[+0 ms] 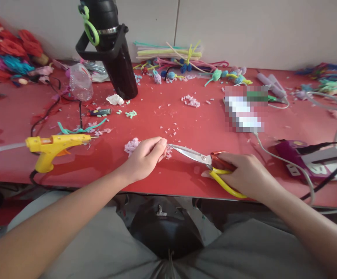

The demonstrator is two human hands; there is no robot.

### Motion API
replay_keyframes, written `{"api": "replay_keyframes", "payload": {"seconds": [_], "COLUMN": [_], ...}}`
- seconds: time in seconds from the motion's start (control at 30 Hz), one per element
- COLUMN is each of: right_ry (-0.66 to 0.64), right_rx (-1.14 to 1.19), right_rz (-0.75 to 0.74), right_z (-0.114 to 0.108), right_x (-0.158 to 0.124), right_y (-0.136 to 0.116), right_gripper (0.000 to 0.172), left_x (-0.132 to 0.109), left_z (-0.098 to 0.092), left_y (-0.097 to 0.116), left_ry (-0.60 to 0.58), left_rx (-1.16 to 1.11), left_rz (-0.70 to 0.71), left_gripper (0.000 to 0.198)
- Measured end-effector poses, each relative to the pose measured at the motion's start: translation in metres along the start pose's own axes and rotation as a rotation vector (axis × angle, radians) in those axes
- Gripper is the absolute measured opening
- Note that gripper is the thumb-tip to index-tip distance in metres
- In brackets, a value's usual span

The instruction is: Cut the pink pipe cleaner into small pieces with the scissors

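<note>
My left hand (147,157) rests on the red table (186,128) with its fingers pinched together over a small pale pink fluffy piece (131,146). Whether anything sits in the pinch I cannot make out. My right hand (244,172) grips the red and yellow handles of a pair of scissors (197,156). The blades point left and their tips nearly touch my left fingertips. Small pink and white cuttings lie scattered around both hands.
A yellow glue gun (52,145) stands at the left with its cord. A black bottle (113,46) and a clear plastic cup (81,82) stand behind. Pipe cleaners (168,52) lie along the wall. A power strip (302,159) with cables is at the right.
</note>
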State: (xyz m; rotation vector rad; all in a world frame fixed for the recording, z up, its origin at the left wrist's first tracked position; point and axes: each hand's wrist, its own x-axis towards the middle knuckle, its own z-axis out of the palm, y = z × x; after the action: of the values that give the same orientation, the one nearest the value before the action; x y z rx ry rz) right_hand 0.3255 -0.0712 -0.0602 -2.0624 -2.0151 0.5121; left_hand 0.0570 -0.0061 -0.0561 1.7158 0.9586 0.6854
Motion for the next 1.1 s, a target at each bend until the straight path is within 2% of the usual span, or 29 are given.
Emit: {"api": "replay_keyframes", "payload": {"seconds": [0.13,0.37,1.1], "right_ry": [0.023,-0.034,-0.030], "right_rx": [0.024,0.020,0.039], "right_rz": [0.006,0.031,0.040], "right_z": [0.0000,-0.0020,-0.0025], "right_x": [-0.0026,-0.0027,-0.0035], "right_y": [0.0013,-0.0019,-0.0007], "right_gripper": [0.062,0.063,0.061], "left_x": [0.0000,-0.0014,-0.0025], "left_z": [-0.0005,-0.0008,-0.0013], "left_y": [-0.0008,-0.0015,-0.0021], "left_ry": [0.010,0.007,-0.001], "left_rx": [0.007,-0.008,-0.042], "left_rz": [-0.005,0.015,0.005], "left_gripper": [0.041,0.041,0.038]}}
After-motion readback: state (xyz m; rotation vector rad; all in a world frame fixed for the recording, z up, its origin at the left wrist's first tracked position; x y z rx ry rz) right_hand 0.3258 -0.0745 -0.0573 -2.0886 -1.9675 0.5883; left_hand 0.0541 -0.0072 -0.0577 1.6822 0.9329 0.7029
